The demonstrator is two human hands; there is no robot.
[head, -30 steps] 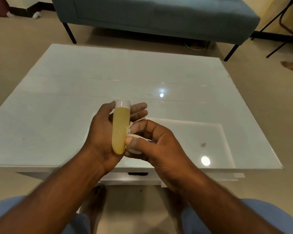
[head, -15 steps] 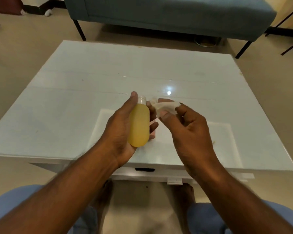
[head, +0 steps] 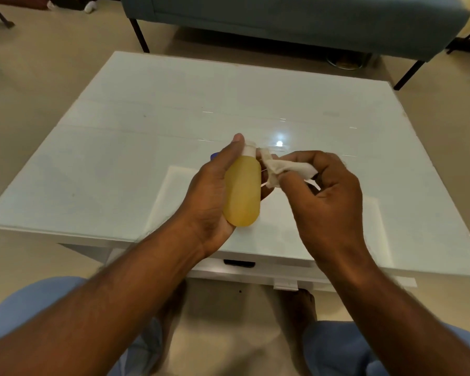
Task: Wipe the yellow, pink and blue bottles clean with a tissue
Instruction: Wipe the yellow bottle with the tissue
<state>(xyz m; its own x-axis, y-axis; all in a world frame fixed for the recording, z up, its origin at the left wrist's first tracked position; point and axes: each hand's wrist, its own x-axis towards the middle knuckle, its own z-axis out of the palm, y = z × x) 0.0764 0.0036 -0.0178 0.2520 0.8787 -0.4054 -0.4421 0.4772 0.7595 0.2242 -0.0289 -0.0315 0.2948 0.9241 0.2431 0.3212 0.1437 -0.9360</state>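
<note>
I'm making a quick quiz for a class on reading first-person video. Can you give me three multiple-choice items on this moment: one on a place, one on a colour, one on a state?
1. Where is the tissue?
A. flat on the table
B. in the right hand
C. on the floor

2. What colour is the bottle's cap?
A. white
B. red
C. black

3. How is the yellow bottle at this moment?
A. lying on the table
B. standing on the table
C. held in the left hand

Answers:
1. B, the right hand pinches the tissue beside the cap.
2. A, the cap above the yellow body is white.
3. C, the left hand wraps the bottle above the table.
</note>
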